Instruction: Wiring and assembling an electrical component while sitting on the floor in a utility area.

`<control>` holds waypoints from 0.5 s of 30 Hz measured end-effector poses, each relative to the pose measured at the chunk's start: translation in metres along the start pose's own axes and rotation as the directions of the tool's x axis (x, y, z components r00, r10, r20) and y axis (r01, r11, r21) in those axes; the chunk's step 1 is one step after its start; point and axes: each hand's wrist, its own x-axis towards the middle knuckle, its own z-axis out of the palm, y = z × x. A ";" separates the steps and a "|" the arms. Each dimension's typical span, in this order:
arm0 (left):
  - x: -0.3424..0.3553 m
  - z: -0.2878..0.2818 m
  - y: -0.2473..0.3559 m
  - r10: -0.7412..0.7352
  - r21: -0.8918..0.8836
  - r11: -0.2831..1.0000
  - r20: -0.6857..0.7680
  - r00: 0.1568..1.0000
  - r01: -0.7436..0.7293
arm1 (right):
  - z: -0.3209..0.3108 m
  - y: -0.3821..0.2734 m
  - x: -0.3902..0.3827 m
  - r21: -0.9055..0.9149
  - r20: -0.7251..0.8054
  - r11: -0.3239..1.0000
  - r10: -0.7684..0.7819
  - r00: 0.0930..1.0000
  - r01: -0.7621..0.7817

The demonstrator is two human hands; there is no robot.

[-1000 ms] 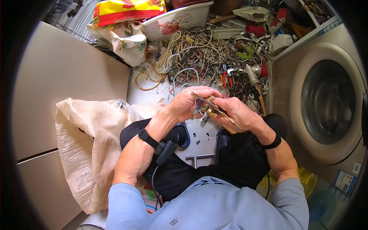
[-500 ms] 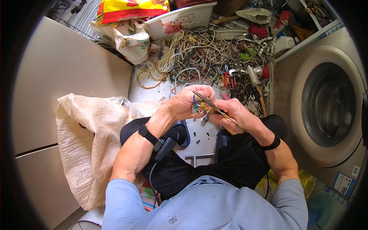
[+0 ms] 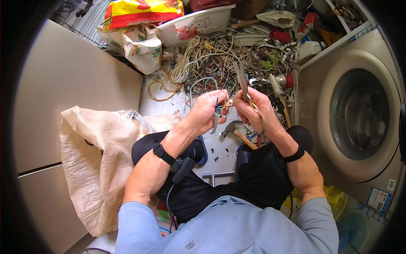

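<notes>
My left hand (image 3: 209,110) is closed on a short grey cable whose end splits into coloured wires (image 3: 218,106), blue and yellow among them. Close beside it, my right hand (image 3: 254,109) grips a pair of scissors (image 3: 243,81). The scissor blades point up and away from me, apart from the wires. Thumb and fingers of my right hand also reach toward the wire ends; whether they pinch a strand is too small to tell. Below the hands, a hammer (image 3: 244,138) with a wooden handle lies on the floor between my feet.
A large tangle of cables (image 3: 230,59) covers the floor ahead, with tools at its right. A beige woven sack (image 3: 95,156) stands at my left near a cabinet (image 3: 76,93). A washing machine (image 3: 313,97) is at my right; a white bin (image 3: 198,25) stands at the back.
The scissors have swung from lying across the wires to pointing up and away. My right hand has drawn slightly apart from my left, and the hammer below now shows.
</notes>
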 end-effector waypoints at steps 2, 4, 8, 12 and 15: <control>-0.001 -0.003 0.000 0.004 -0.032 0.999 -0.011 1.000 -0.004 | -0.001 -0.004 0.002 0.173 0.061 0.972 0.150 0.987 -0.159; -0.001 -0.005 0.001 0.005 -0.063 0.998 -0.018 1.000 -0.006 | -0.002 -0.015 0.004 0.201 0.058 0.963 0.172 0.983 -0.180; -0.002 -0.010 0.003 0.027 -0.126 0.992 0.042 0.999 -0.021 | -0.003 -0.017 0.009 0.272 0.090 0.930 0.232 0.969 -0.248; -0.009 0.000 0.005 -0.026 -0.022 0.999 0.179 0.983 0.031 | -0.004 -0.003 0.012 0.290 0.080 0.930 0.210 0.974 -0.225; -0.012 -0.003 0.008 -0.050 -0.005 0.999 0.229 0.972 0.052 | -0.002 0.000 0.014 0.257 0.033 0.952 0.165 0.986 -0.168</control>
